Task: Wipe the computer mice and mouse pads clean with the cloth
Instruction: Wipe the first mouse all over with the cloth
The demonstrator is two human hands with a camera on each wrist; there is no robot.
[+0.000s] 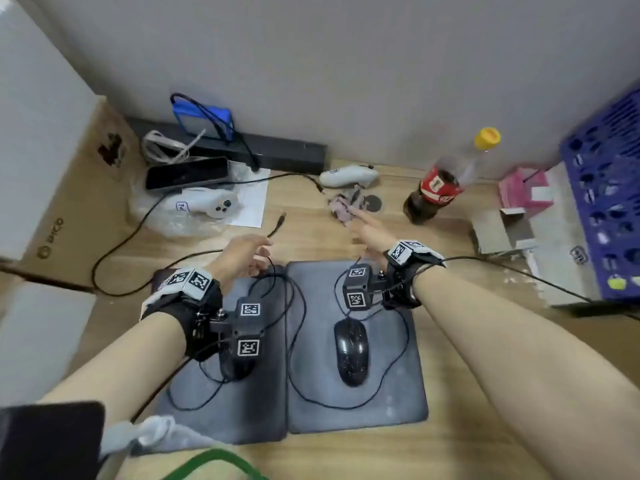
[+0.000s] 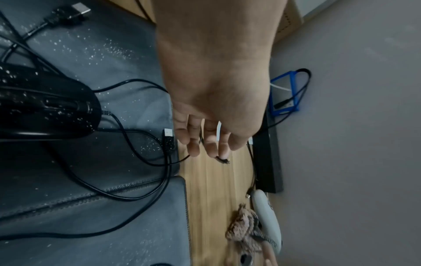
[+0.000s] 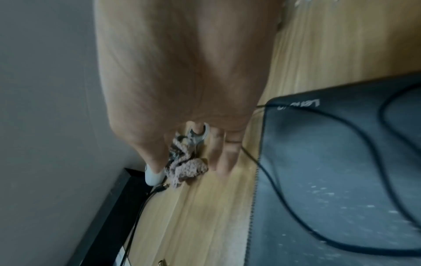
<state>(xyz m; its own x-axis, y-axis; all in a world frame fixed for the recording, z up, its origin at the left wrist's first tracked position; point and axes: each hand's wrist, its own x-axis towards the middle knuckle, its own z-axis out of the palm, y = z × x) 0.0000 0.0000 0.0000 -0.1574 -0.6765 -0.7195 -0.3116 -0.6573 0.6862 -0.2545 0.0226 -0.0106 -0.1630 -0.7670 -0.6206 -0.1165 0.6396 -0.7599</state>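
Observation:
Two grey mouse pads lie side by side, the left pad and the right pad, both dusted with white specks. A black wired mouse sits on the right pad. The other black mouse is half hidden under my left wrist camera. A crumpled pinkish cloth lies on the desk beyond the pads. My right hand stretches over it, thumb and fingers spread either side. My left hand hovers relaxed above the left pad's far edge, over loose cables.
A cola bottle stands right of the cloth. A white controller lies just behind the cloth, another controller at the left. A blue crate, pink box and small open carton fill the right; a cardboard box the left.

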